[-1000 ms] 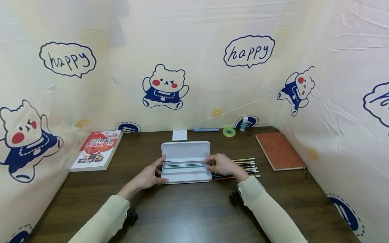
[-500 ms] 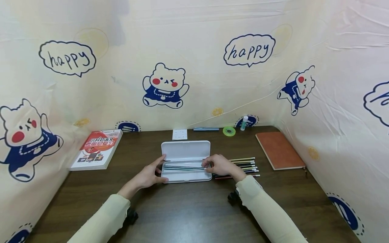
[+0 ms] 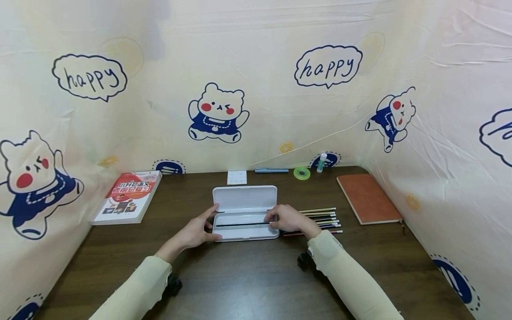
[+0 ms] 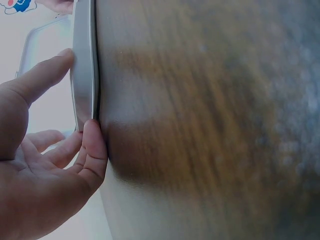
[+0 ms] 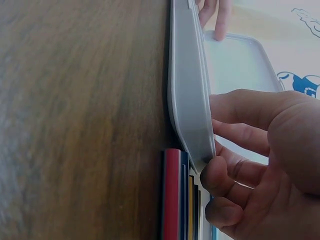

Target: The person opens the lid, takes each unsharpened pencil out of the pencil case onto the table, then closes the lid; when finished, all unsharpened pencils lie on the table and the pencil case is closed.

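Note:
An open white pencil case (image 3: pixel 245 201) lies mid-table on the dark wood, lid folded back. My left hand (image 3: pixel 210 224) grips its left end, index finger on the far edge and thumb (image 4: pixel 94 145) on the near wall of the case (image 4: pixel 82 85). My right hand (image 3: pixel 276 220) is at the right end, fingers curled over the tray and pinching the end of a dark pencil (image 3: pixel 242 224) that lies along the tray. In the right wrist view the thumb (image 5: pixel 214 175) touches the case wall (image 5: pixel 189 100). A row of several loose pencils (image 3: pixel 325 218) lies just right of the case.
A red book (image 3: pixel 128 197) sits at the left and an orange notebook (image 3: pixel 367 198) at the right. Along the back lie a white note pad (image 3: pixel 236 178), a blue pen (image 3: pixel 271 170), a green tape roll (image 3: pixel 302 173) and a glue stick (image 3: pixel 321 162). Printed cloth walls enclose the table.
The pencils under my right fingers have shifted from the far part of the tray toward the near side. My right hand drew slightly closer. The left hand stayed put.

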`<state>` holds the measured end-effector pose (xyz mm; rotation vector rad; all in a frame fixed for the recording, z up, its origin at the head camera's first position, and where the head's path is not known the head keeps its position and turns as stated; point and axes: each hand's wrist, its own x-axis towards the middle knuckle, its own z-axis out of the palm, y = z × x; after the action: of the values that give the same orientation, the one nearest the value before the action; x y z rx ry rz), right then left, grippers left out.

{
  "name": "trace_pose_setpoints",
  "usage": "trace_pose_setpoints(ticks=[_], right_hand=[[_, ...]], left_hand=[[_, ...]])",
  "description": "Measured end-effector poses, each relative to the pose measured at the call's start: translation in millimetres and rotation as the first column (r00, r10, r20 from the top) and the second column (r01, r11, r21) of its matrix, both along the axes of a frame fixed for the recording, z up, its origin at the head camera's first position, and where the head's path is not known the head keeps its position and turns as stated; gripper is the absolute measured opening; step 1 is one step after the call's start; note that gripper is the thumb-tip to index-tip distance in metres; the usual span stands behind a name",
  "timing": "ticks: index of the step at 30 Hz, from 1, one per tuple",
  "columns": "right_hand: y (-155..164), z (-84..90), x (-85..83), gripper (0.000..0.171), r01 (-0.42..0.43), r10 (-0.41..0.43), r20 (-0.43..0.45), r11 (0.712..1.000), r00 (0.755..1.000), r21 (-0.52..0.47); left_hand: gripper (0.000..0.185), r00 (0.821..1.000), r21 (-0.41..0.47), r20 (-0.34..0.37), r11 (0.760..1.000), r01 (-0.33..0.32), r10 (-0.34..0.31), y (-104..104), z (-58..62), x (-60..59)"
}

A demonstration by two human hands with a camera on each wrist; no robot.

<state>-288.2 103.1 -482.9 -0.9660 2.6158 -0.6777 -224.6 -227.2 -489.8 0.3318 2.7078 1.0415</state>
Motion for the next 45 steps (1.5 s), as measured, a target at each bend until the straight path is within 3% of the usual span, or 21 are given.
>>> trace_pose_setpoints(ticks=[6,18,31,45], right_hand=[[-1,1.3,-0.3,0.012,0.03,-0.03,0.035,0.999,0.999,-0.012],[0,-1.4,-0.7,0.011,0.06,-0.059,0.014,0.994,0.998,-0.087],[3,-0.4,-1.8,0.009,0.038,-0.035,0.029,0.995,0.999,-0.096],[42,13.7,1.6,0.007,0.007,0.002,0.05,0.982,0.999,-0.191]], left_hand=[[0.105,1.0,0.004,-0.001,1.0,-0.003,0.003,0,0.1,0.6],[0.104,1.0,0.014,0.007,1.0,-0.01,0.01,0,1.2,0.7],[0.104,1.0,0.017,0.009,1.0,-0.009,0.009,1,1.6,1.8],[0.104,1.0,0.017,0.012,1.0,-0.013,0.013,-1,-0.2,1.4]])
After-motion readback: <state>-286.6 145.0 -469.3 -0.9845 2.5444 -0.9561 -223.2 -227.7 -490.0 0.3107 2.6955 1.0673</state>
